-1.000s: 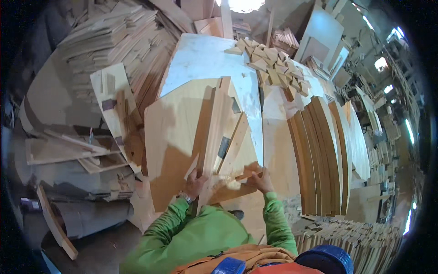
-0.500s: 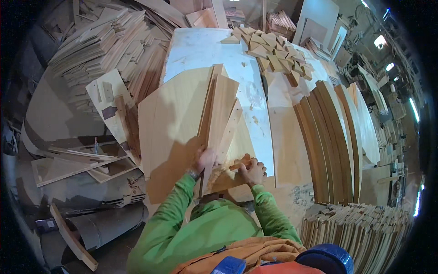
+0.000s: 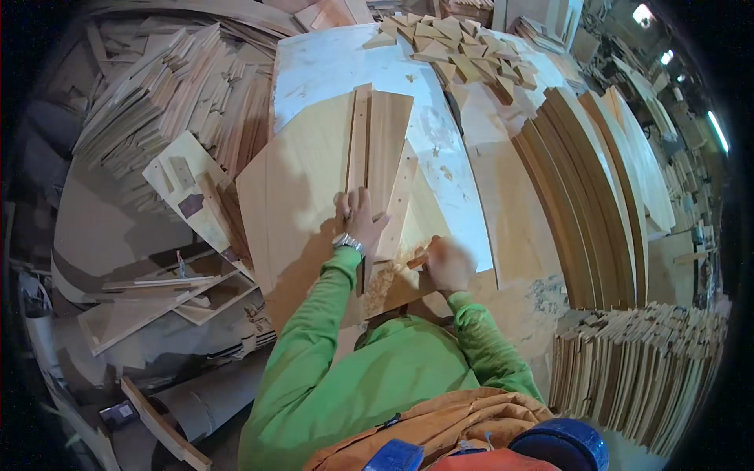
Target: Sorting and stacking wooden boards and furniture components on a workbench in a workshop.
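Note:
My left hand, with a metal watch on its wrist, presses on a long upright-lying plank, fingers spread. The plank rests on a wide pale wooden panel with cut corners. To its right lies a narrow slanting strip with small holes along it. Blurred by motion, my right hand is closed around a small brown wooden piece, whose kind I cannot make out. Below it, pale wood shavings are heaped on the panel.
Beyond the panel is a white-topped table. Triangular wood offcuts pile up at the back right. Curved boards stand on the right, above stacked thin strips. Stacked planks fill the left.
My left hand has moved forward from the plank's near end and its fingers have spread on top. The plank has tipped flatter. The right hand stays with the brown piece near the shavings.

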Demonstrator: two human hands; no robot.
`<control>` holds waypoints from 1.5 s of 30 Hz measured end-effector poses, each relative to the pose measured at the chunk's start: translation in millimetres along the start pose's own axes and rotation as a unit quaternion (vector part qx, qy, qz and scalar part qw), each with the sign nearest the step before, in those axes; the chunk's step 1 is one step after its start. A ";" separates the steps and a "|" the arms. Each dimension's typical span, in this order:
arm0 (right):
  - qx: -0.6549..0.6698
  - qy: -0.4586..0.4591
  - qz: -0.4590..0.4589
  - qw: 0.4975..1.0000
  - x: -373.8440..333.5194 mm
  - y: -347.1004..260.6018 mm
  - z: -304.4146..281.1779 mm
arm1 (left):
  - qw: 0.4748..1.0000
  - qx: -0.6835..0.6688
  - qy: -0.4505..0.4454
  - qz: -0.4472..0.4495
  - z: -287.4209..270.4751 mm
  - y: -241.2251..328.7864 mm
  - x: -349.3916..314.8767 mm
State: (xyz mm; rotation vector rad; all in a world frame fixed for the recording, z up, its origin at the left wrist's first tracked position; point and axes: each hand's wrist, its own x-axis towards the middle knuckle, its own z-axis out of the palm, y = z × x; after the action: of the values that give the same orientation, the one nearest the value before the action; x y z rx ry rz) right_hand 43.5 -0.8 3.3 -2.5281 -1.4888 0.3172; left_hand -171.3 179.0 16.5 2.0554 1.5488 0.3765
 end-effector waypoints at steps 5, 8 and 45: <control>0.001 -0.012 -0.002 1.000 -0.6 -6.5 -7.3 | 0.996 0.041 0.057 0.054 23.4 -10.5 26.8; -0.003 0.004 0.000 1.000 -4.6 2.7 -1.1 | 0.988 0.117 0.069 0.071 26.0 0.2 28.4; 0.048 -0.032 -0.210 0.976 -229.7 193.7 -70.9 | 0.982 0.069 0.098 -0.149 152.8 163.2 -148.1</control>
State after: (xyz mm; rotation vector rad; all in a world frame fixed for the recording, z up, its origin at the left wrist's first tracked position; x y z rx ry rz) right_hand 116.6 -298.6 39.0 -2.0756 -1.9282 0.3937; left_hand -6.3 -31.6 -2.1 1.8903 2.0183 0.3746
